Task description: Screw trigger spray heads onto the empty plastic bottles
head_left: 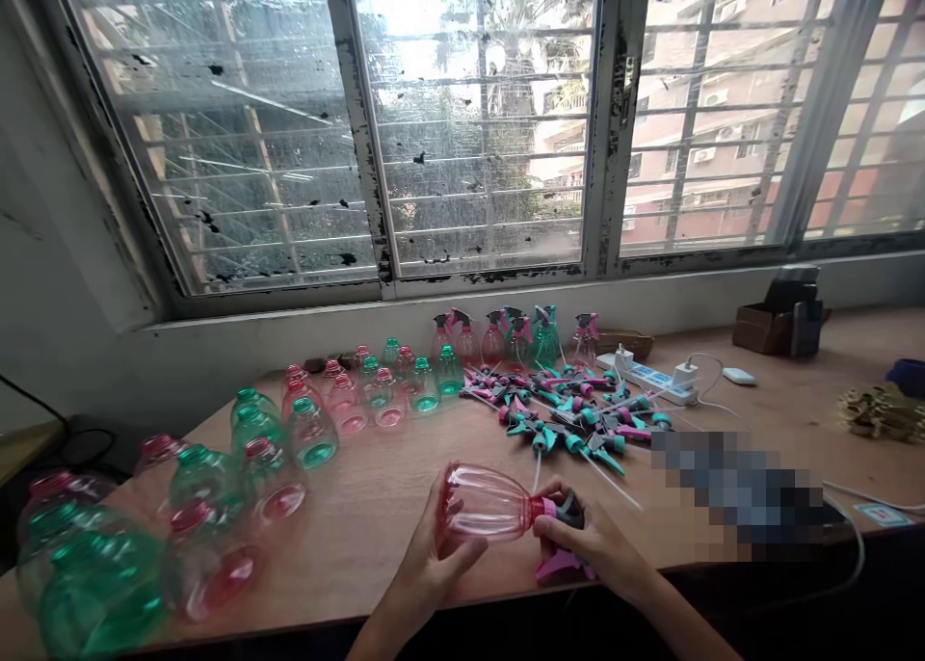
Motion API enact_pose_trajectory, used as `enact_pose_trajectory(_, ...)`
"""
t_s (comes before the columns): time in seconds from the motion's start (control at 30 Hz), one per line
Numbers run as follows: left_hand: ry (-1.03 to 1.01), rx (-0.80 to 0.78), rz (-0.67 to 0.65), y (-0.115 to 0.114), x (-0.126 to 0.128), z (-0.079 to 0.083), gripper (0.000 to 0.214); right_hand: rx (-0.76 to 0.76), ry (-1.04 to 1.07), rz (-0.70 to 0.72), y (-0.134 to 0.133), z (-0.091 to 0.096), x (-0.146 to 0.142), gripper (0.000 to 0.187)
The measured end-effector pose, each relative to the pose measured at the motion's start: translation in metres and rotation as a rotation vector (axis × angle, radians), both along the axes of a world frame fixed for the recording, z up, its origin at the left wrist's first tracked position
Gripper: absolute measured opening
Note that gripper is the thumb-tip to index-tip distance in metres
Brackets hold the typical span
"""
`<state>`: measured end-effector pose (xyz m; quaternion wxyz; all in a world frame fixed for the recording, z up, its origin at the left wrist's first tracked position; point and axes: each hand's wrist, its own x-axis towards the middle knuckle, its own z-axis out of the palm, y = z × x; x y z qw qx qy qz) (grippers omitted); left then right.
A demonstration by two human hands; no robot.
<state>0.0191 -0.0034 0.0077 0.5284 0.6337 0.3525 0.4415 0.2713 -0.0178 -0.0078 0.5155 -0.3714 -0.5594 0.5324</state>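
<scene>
Currently, left hand (432,557): grasping the pink bottle (486,502), held sideways above the table (376,521).
Right hand (594,538): gripping the spray head (570,509) at that bottle's neck; tightness, cannot tell.
Bottles with heads (493,341): done, a small group upright below the window (477,160).
Open bottles (313,436): many left, pink and green, leftward.
Loose heads (541,440): unused, heaped centrally.

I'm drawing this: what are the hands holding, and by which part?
A clear pink plastic bottle: the left hand holds its body near the base, the right hand the grey-and-pink spray head at its neck.
</scene>
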Motion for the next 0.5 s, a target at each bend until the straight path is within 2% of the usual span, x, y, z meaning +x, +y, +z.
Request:
enact_pose_trajectory(0.17, -0.003, 0.15, 0.015, 0.0051, -0.0014, -0.0112, 0.091, 0.013, 0.028, 0.012, -0.001, 0.0026, -0.0015, 0.035)
enact_pose_trajectory(0.4, -0.007, 0.055, 0.049, 0.0021, -0.0007, -0.0071, 0.09, 0.013, -0.028, 0.002, -0.0025, 0.0041, -0.0026, 0.038)
enact_pose_trajectory(0.5, -0.01, 0.073, 0.028, 0.0013, -0.0011, -0.0053, 0.089, 0.019, -0.034, -0.009, -0.0025, 0.0053, -0.0026, 0.039)
